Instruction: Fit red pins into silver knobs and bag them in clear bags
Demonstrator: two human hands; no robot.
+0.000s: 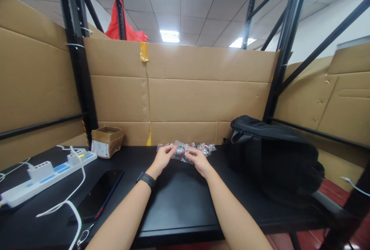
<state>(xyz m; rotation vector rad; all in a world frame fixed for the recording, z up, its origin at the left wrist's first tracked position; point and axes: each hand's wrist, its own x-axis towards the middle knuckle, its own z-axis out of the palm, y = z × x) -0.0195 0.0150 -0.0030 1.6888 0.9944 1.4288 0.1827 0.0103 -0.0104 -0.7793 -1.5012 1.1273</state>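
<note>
Near the back of the black table, a clear plastic packet point(179, 153) is held between my two hands. Inside it is a dark, roundish item with a spot of red, too small to name. My left hand point(162, 160) wears a dark wristband and pinches the packet's left side. On its right side, the fingers of my right hand point(199, 160) are closed on the plastic. Just behind and to the right lie more clear packets point(206, 149) with bits of red, partly hidden by the hands.
A black backpack point(271, 157) fills the right side of the table point(179, 200). To the left are an open cardboard box point(111, 140), a white power strip point(52, 177) with cables, and a dark phone point(100, 192). Cardboard walls point(185, 99) close off the back and sides.
</note>
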